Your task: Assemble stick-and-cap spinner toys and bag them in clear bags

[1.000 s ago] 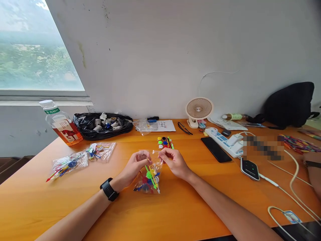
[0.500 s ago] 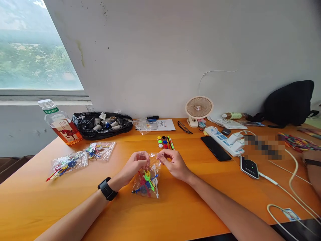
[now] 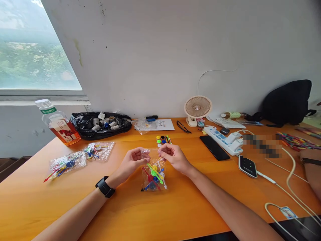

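Observation:
Between my two hands hangs a clear plastic bag (image 3: 147, 182), holding several coloured plastic arrow spinners (image 3: 155, 174) in green, yellow, red, blue and white. My left hand (image 3: 135, 158) pinches the bag's upper left edge between thumb and fingers. At its upper right edge, my right hand (image 3: 174, 158) pinches the film the same way. Just behind my right hand lie small coloured discs and arrows (image 3: 163, 140), partly covered by it. Two more filled clear bags, a nearer one (image 3: 67, 164) and a farther one (image 3: 99, 150), lie to the left.
A tea bottle (image 3: 61, 125) and a black bag of grey pieces (image 3: 100, 126) stand at the back left. Toward the right are a small fan (image 3: 198, 108), a phone (image 3: 214, 148), a power strip (image 3: 220, 140) and loose cables. A co-worker's arm (image 3: 311, 170) shows at the right edge.
The bag has shifted slightly right and hangs flatter, with its spinners more spread. My hands have moved slightly apart at its top, and the view has shifted a little.

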The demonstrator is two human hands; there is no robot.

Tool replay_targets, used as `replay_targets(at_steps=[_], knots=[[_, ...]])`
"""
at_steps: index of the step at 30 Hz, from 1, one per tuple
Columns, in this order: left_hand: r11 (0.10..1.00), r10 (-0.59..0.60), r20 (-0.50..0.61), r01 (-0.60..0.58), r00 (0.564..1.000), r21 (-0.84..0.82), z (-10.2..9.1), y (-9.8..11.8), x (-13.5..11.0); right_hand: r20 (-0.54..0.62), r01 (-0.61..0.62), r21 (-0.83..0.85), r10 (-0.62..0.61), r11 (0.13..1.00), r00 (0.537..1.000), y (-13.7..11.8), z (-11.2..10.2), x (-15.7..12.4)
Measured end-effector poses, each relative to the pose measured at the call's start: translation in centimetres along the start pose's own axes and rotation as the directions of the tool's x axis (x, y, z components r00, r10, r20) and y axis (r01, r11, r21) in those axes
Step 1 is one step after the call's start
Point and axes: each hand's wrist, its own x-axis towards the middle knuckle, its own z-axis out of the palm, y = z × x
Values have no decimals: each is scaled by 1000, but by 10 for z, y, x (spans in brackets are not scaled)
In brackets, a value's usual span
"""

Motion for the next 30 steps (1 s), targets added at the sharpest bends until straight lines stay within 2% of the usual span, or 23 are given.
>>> replay_targets(at_steps=[4, 11, 19, 30], knots=[[1000, 21, 34, -21, 999, -2, -4, 0, 1, -32, -1, 11, 1, 1000, 1000, 0, -3, 2], [998, 70, -108, -70, 992, 7, -11, -5, 7, 32, 46, -70, -43, 996, 999, 0, -5, 3], [994, 104, -83, -100, 991, 53, -24, 0, 10, 51, 28, -2, -28, 1000, 998, -7, -17, 5], [995, 79, -118, -84, 990, -45, -28, -12, 12, 25, 11, 121, -14, 993, 1000, -6, -19, 4]])
